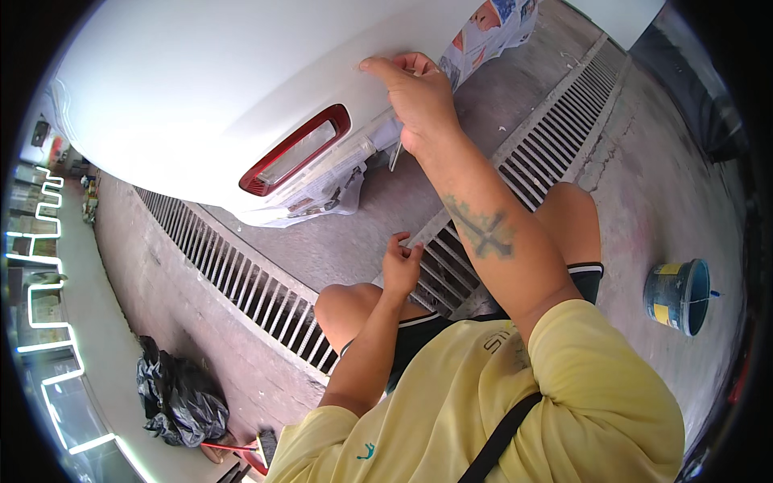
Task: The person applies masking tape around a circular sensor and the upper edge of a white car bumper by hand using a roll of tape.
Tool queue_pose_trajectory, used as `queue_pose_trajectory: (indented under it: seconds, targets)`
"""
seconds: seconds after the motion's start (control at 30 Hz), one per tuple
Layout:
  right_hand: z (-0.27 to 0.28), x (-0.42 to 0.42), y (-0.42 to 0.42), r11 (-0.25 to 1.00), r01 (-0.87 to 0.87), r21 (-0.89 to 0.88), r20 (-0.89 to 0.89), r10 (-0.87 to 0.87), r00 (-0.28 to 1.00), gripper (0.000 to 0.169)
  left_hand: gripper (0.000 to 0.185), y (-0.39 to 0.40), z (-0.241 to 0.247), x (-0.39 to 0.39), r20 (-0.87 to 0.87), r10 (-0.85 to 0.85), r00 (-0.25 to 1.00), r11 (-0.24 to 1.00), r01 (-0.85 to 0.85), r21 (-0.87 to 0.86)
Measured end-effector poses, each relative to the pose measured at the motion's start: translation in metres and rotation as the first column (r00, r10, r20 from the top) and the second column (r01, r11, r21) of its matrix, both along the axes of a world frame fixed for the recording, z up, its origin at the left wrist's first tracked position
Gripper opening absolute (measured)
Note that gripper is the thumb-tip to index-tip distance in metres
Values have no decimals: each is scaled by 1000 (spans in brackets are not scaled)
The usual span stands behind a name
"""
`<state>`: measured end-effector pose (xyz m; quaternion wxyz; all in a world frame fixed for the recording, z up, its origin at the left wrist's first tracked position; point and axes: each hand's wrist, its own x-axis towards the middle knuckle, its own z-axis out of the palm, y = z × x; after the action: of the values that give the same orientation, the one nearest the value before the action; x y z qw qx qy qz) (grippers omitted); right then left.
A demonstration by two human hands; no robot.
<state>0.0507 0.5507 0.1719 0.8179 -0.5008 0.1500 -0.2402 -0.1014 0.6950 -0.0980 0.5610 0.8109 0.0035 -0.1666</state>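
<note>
My right hand is raised to the white car bumper, its thumb tip at the painted surface and its fingers curled. A small pale bit shows by the fingers, but I cannot tell whether they grip it. From behind that wrist a thin metal piece sticks out downward; what it belongs to is hidden. To the left, a red-rimmed rear lamp is set in the bumper. Newspaper and plastic masking hangs along the lower edge. My left hand hovers near my left knee, fingers loosely bent and apart, holding nothing visible.
Metal drain grates cross the concrete floor on the left and another grate runs under my knees. A blue bucket stands at right. A black plastic bag and a red-handled brush lie at lower left. More newspaper hangs above right.
</note>
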Motion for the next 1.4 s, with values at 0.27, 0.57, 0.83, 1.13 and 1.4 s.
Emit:
queue_pose_trajectory:
  seconds: [0.27, 0.57, 0.83, 1.13, 1.4]
  targets:
    - [8, -7, 1, 981, -82, 175, -83, 98, 992, 36, 39, 20, 3, -7, -85, 224, 971, 975, -222, 28]
    - [-17, -23, -14, 870, -401, 286, -82, 439, 895, 29, 34, 35, 29, -27, 321, 518, 793, 807, -577, 125]
    - [-182, -88, -66, 779, -583, 231, -358, 625, 694, 18, 20, -30, 226, 37, 500, 428, 753, 889, -451, -83]
    - [-136, -91, -93, 598, -776, 199, 20, 789, 614, 21, 39, -75, 210, 40, -191, 385, 903, 538, -388, -749]
    - [-121, -92, -77, 825, -462, -327, 384, 562, 732, 12, 36, -88, 214, 30, -233, 342, 910, 524, -391, -756]
